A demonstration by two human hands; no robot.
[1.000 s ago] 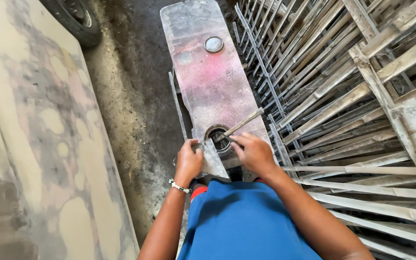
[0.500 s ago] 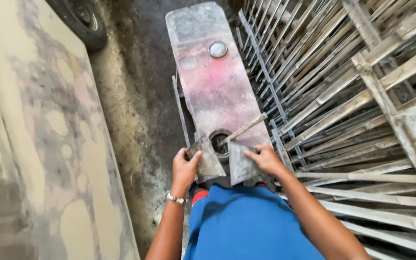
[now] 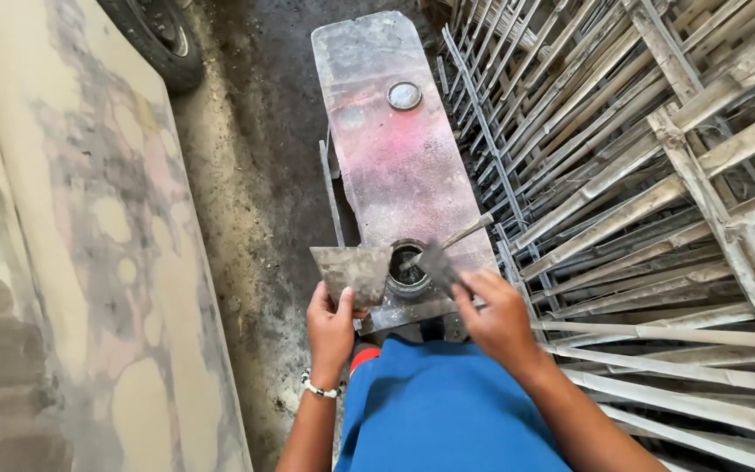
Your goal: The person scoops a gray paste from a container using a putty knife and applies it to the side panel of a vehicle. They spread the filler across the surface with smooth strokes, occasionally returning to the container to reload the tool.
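Note:
My left hand (image 3: 332, 325) grips a flat grey metal plate (image 3: 351, 271) by its near edge, just left of a small round can (image 3: 408, 269) of dark paste. My right hand (image 3: 495, 313) holds a dark putty knife (image 3: 437, 262), its blade tip over the can's rim. A thin stick (image 3: 458, 234) leans out of the can toward the right. The can sits on the near end of a long worn board (image 3: 395, 157) with red and grey stains. A round lid (image 3: 405, 95) lies farther along the board.
A wall of stacked metal grilles and frames (image 3: 640, 175) fills the right side. A large patchy sanded panel (image 3: 72, 262) runs along the left. A tyre (image 3: 155, 35) shows at the top left. Dark dirty floor (image 3: 264, 175) lies between panel and board.
My left hand has lifted the grey plate up beside the can. My right hand has picked up the putty knife and brought its blade to the can's rim.

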